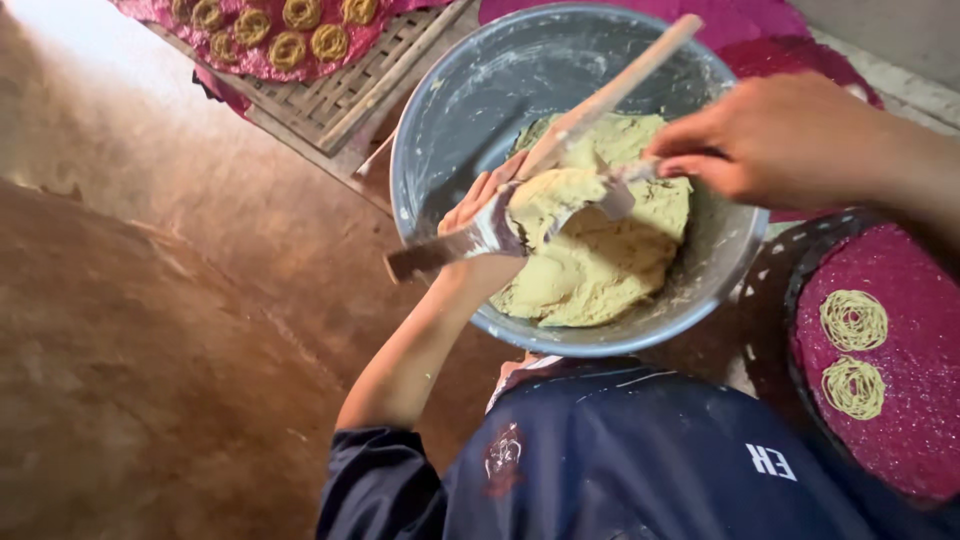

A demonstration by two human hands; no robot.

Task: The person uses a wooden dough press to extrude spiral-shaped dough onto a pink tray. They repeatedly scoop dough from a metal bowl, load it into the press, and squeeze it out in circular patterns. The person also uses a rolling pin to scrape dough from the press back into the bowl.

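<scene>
Head cam, left hand (480,215) grip round metal press (470,240), right hand (770,140) pinching dough (600,240), fingertips hidden.

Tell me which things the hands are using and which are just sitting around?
In use:
- left hand holding a dough-filled metal press
- right hand with a dough-smeared tool
- wooden stick
- yellow dough
- grey metal bowl

Sitting around:
- dough spirals on the pink cloth
- more spirals on the woven mat
</scene>
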